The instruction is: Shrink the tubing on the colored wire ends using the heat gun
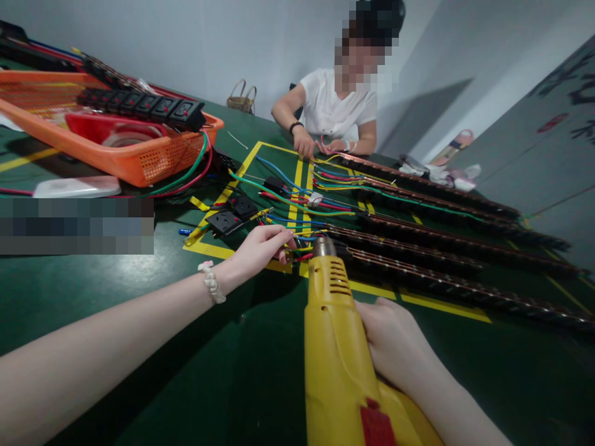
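My right hand [395, 331] is wrapped round a yellow heat gun [337, 347], whose metal nozzle points away from me at a bundle of coloured wires [309, 238]. Close to the nozzle, my left hand [263, 251] pinches the ends of these wires; the fingertips partly hide what they grip. The wires run right into a long dark strip with copper-coloured bars [418, 279]. Just beyond my left hand lie black socket modules [225, 220] with yellow and blue leads.
Several similar strips [465, 238] lie side by side at right on the green table [162, 384], marked with yellow tape. An orange basket [153, 164] holding a black socket strip [144, 108] stands at left. Across the table, a person in white [325, 105] handles wires.
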`<state>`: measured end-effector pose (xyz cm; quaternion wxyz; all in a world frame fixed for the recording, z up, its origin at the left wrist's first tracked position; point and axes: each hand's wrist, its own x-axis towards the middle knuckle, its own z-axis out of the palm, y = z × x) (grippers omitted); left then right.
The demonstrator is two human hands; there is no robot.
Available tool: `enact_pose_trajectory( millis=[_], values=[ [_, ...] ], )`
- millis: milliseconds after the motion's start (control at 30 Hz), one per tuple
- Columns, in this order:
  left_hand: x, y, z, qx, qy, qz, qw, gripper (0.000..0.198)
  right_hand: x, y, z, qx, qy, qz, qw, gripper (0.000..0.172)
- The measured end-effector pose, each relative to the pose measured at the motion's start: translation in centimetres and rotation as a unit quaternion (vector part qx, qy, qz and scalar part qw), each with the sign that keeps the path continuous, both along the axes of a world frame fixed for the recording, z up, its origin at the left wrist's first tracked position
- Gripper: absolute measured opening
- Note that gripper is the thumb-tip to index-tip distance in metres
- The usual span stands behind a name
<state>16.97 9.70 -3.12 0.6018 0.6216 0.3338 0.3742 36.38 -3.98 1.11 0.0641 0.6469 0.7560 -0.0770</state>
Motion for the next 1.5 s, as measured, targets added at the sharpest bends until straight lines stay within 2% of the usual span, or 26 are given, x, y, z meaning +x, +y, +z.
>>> enact_pose_trajectory(
  millis=[200, 633, 1000, 1500],
  values=[
    [0.1, -0.2, 0.1, -0.003, -0.012, 0.005, 1.0, 0.03, -1.6, 0.6, 0.0, -0.006, 0.007, 0.024, 1.0, 0.011],
    [0.3, -0.1, -0.2, 0.014, -0.005, 0.016, 1.0, 0.029, -2.9, 1.2, -0.2, 0.006, 0.003, 0.042, 0.999, 0.015],
    [0.0, -0.2, -0.1, 0.064, 0.054, 0.024, 0.996, 0.033, -2.3, 0.9, -0.7, 0.016, 0.021, 0.045, 0.999, 0.013],
    [-0.1, 0.2, -0.9, 0.069, 0.076, 0.019, 0.995, 0.036, -0.1, -0.3, -1.2, 0.025, 0.035, 0.028, 0.999, 0.011]
  ],
)
